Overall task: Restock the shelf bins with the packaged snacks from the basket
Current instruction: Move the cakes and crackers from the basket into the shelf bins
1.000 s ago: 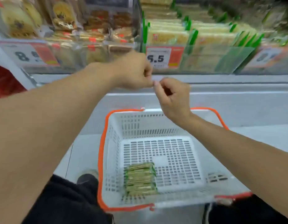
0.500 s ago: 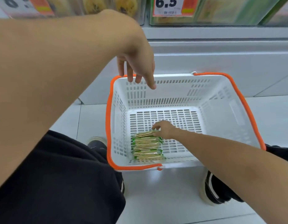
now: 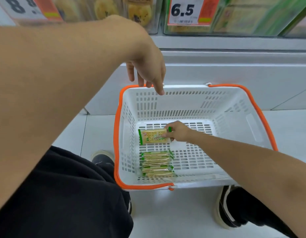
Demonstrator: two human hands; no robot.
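Note:
A white basket (image 3: 234, 107) with an orange rim stands on the floor below the shelf. Inside it my right hand (image 3: 179, 131) pinches one yellow-and-green cracker pack (image 3: 153, 136) by its right end, lifted off the row. Several more cracker packs (image 3: 157, 164) stand on edge in a row near the basket's front wall. My left hand (image 3: 147, 73) hangs above the basket's far left corner, fingers pointing down and holding nothing. The clear shelf bin of green-edged cracker packs (image 3: 243, 16) with the 6.5 price tag (image 3: 185, 11) is at the top.
A second clear bin of round pastries (image 3: 114, 9) sits left of the cracker bin, with an 8-something price tag (image 3: 23, 7). A white shelf base runs behind the basket. My shoes (image 3: 101, 157) and dark trousers flank the basket on the pale floor.
The view dropped from the shelf to the basket. My right hand went down into the basket, took hold of one cracker pack and lifted it away from the row.

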